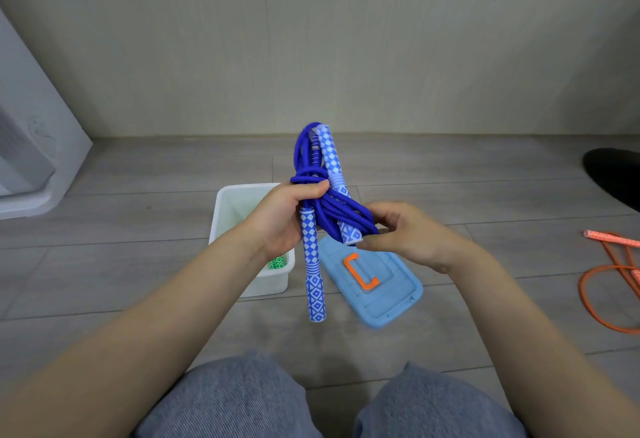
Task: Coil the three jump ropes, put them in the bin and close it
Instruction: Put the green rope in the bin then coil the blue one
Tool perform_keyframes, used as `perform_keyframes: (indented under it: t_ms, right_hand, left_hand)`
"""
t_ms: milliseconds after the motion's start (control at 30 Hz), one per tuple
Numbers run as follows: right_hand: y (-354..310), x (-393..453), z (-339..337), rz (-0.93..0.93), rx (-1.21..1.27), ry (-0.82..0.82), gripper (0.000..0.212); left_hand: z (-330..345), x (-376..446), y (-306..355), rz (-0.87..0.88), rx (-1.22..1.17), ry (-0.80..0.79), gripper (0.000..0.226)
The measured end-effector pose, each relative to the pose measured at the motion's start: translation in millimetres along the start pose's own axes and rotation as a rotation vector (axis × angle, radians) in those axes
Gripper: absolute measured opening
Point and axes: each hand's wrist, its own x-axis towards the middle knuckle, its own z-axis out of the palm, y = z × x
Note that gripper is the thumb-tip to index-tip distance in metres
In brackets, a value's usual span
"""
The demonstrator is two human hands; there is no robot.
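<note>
Blue rope [332,210], coiled into a bundle with its two diamond-patterned handles, is held above the floor [450,174] between a seated person's two hands. Left hand [287,219] grips the bundle at its middle, thumb laid over a loop wound around the strands, one handle hanging below the fist and the other rising above it beside a loop of cord. Right hand [412,233] pinches the cord's lower loops, fingers curled beneath them. Small print on the upper handle is too blurred to read.

Directly below the left hand stands one white bin [228,209], open, with a green patterned handle [278,263] showing in its near corner; how much more it holds is hidden by the forearm. Just beside it, to the right, one light blue lid [388,302] lies flat on the floor, an orange carry handle [360,271] folded on top. Well apart at the right edge, an orange rope [602,285] lies uncoiled, one handle visible. Grey trouser knees [242,399] fill the foreground. A white appliance [31,146] stands at far left against the wall.
</note>
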Motion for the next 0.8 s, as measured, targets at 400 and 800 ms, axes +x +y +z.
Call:
perform_keyframes:
  t_ms: [400, 800]
  right_hand:
    - [6, 16, 26, 0.266, 0.281, 0.345, 0.023]
    - [9, 16, 28, 0.101, 0.593, 0.304, 0.013]
  left_hand:
    - [-7, 5, -6, 0.157, -0.077, 0.093, 0.027]
    - [-5, 3, -8, 0.216, -0.122, 0.037, 0.057]
